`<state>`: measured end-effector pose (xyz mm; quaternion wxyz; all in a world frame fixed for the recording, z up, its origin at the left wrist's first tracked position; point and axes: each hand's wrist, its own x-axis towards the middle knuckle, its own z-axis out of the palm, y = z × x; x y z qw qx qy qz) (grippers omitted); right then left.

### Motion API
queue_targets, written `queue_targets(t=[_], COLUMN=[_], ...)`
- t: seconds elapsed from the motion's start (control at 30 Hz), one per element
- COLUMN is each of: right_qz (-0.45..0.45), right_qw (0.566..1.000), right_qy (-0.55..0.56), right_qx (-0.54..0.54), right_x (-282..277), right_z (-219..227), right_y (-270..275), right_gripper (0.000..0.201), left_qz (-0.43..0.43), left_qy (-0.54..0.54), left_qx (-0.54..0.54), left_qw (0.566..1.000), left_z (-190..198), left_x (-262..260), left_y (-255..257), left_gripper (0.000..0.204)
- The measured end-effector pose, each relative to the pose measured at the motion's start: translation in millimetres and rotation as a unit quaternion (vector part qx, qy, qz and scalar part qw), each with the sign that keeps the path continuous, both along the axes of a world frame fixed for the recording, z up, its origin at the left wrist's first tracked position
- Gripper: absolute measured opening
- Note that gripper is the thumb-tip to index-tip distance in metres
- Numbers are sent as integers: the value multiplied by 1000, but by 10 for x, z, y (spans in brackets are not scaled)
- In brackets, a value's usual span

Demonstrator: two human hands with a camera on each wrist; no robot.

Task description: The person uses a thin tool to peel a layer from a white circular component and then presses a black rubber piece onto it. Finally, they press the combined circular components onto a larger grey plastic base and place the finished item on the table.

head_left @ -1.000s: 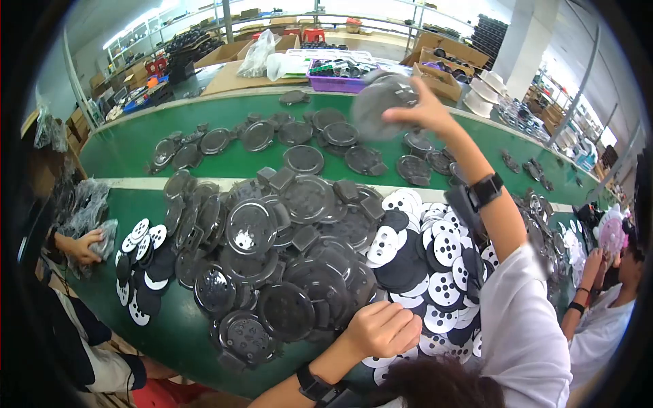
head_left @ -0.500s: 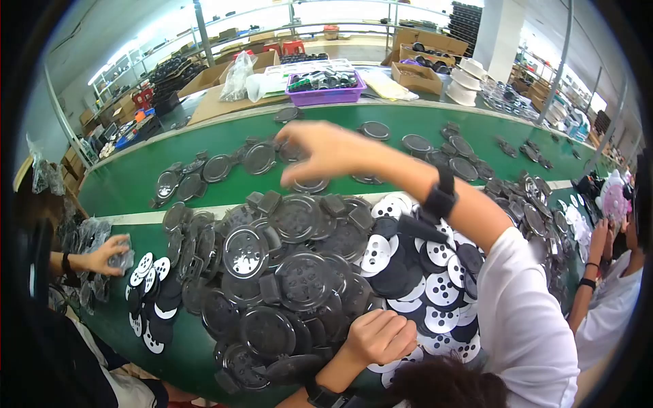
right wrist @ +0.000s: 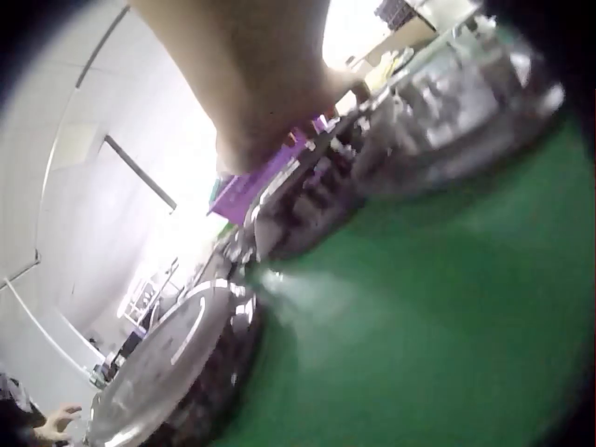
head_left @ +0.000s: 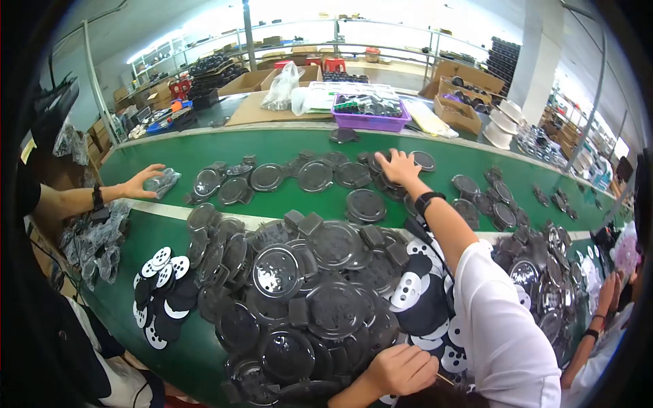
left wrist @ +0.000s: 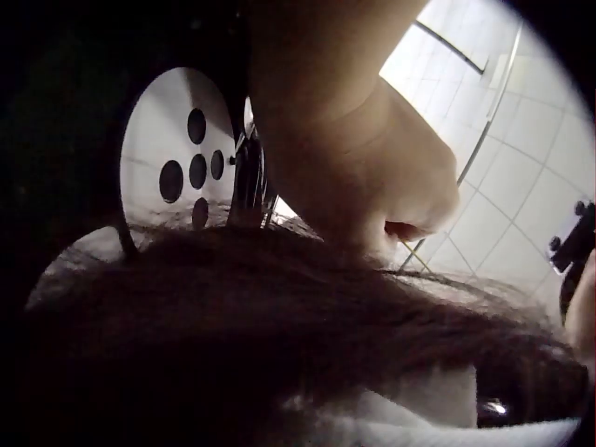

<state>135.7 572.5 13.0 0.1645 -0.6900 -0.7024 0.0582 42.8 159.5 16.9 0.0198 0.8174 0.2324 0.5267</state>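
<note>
My right hand reaches across to the far green surface, fingers spread over dark round plastic covers. In the right wrist view, its fingers come down beside a cover, while another cover lies nearer the camera. At the front, my left hand is curled in front of the big heap of dark covers. A thin yellowish stick pokes out of its grip in the left wrist view. Hair hides much of that view; a white disc with holes shows behind.
White and black discs with holes lie right of the heap, more to its left. Another person's hand is by a clear plastic bag at left. A purple basket stands behind. Someone works at far right.
My right hand carried a cover at the far right, swung left empty over the far surface, and now is at covers there. The left hand stays curled. The other person's hand moved forward with a bag.
</note>
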Motion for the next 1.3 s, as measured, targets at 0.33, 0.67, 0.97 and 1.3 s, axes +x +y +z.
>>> queue_targets(t=[0.33,0.67,0.97,1.3], right_qz=[12,28,-36,478], right_qw=[999,996,975,821], right_qy=[-6,-7,135,302], right_qx=[37,86,172,-76], right_x=[179,499,636,-708], right_z=[-12,-70,191,1305], right_y=[-47,45,-70,-1815], right_gripper=[91,87,81,41], left_qz=[5,16,23,7], left_qy=[-21,-59,-62,-58], left_qx=[-26,-2,15,0], left_qw=[999,998,998,998], left_z=[4,5,-7,32], left_x=[2,34,43,14], left_y=[-19,1,10,15], left_gripper=[14,15,16,15])
